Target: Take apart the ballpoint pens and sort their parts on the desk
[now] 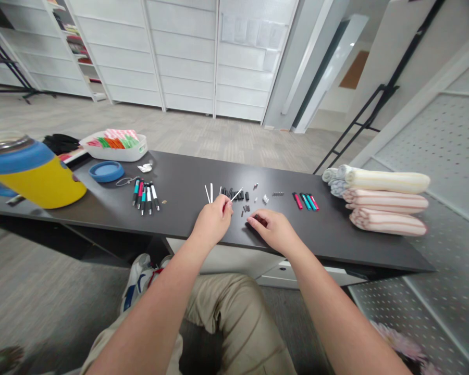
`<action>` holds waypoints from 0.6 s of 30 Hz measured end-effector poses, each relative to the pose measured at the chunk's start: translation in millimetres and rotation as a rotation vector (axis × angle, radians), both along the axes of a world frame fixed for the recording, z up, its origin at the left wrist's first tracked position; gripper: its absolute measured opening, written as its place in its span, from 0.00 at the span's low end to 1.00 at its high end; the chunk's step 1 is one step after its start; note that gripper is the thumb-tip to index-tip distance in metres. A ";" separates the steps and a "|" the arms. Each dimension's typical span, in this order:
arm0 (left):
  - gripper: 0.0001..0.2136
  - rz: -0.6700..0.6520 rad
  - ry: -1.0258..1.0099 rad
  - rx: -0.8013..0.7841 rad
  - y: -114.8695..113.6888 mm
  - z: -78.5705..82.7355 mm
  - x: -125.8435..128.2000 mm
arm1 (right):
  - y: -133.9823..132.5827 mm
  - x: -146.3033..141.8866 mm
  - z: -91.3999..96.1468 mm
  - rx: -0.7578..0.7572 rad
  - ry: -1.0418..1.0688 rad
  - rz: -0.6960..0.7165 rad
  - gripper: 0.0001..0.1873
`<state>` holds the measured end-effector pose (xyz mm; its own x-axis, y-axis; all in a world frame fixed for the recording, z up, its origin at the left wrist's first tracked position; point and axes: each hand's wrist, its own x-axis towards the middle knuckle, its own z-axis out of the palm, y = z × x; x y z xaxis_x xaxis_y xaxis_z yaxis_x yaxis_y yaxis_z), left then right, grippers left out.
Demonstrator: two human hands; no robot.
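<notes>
My left hand pinches a thin white pen refill above the dark table. More white refills lie just left of its fingers. Curled low at the table, my right hand has thumb and fingers close together; what they hold, if anything, is hidden. Between and beyond the hands lie several black pen parts, small dark pieces, small whitish pieces and tiny springs. Coloured pen barrels sit to the right. At left is a group of pens with clips.
The dark table holds rolled striped towels at right. At left stand a yellow and blue tub, a blue lid and a white basket of colourful packets. Crumpled white paper lies near the lid.
</notes>
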<state>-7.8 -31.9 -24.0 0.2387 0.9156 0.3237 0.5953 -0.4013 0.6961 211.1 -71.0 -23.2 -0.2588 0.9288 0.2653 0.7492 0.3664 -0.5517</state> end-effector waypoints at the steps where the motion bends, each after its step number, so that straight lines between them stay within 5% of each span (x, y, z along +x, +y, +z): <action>1: 0.06 -0.002 0.002 -0.001 0.0 -0.1 0.1 | 0.0 0.1 0.1 0.001 0.003 0.000 0.11; 18: 0.07 -0.001 0.017 -0.019 -2.7 3.4 0.5 | 0.2 -0.8 0.0 0.006 -0.014 -0.002 0.13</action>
<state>-7.3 -34.6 -20.6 0.2450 0.9212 0.3022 0.6068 -0.3888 0.6933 210.2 -70.8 -23.2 -0.2606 0.9278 0.2672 0.7576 0.3680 -0.5391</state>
